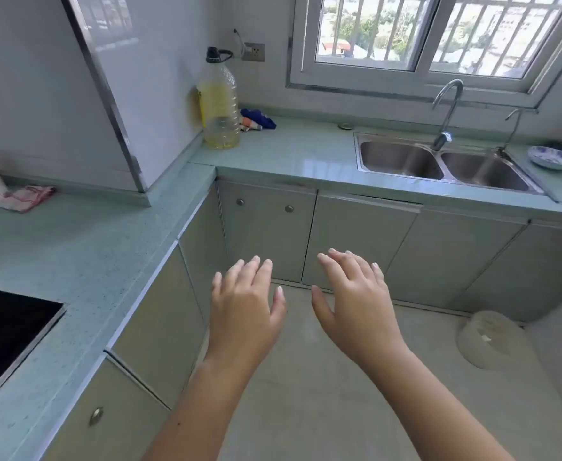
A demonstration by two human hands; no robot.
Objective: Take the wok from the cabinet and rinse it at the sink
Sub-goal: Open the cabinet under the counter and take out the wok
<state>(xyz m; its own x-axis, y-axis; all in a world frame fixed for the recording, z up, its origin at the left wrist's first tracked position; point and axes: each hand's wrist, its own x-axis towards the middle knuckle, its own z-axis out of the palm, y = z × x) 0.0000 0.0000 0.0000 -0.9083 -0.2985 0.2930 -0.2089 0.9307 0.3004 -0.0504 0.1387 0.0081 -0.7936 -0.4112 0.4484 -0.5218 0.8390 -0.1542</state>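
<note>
Presumably behind the closed cabinet doors (356, 241) straight ahead, beyond the fingers (260, 275): wok not in sight. Left hand (244, 304) and right hand (352, 301) spread, relaxed, grasping nothing. Left nearer the knobbed door (266, 241); sink (359, 151) farther right, in the counter (292, 154).

Ahead of left hand (244, 304) and right hand (356, 294), fingers spread and holding nothing: open air above floor (322, 377), up to shut cabinet doors (266, 234). Low on the right, near the doors: pale round bin (489, 337). On counter (299, 151), between oil bottle (219, 104) with blue cloth (259, 118) and sink (358, 151): bare stretch. Over the two basins: faucet (447, 108) arching at the divider, thin second tap (513, 128) just right. Right of sink: patterned bowl (552, 158).
</note>
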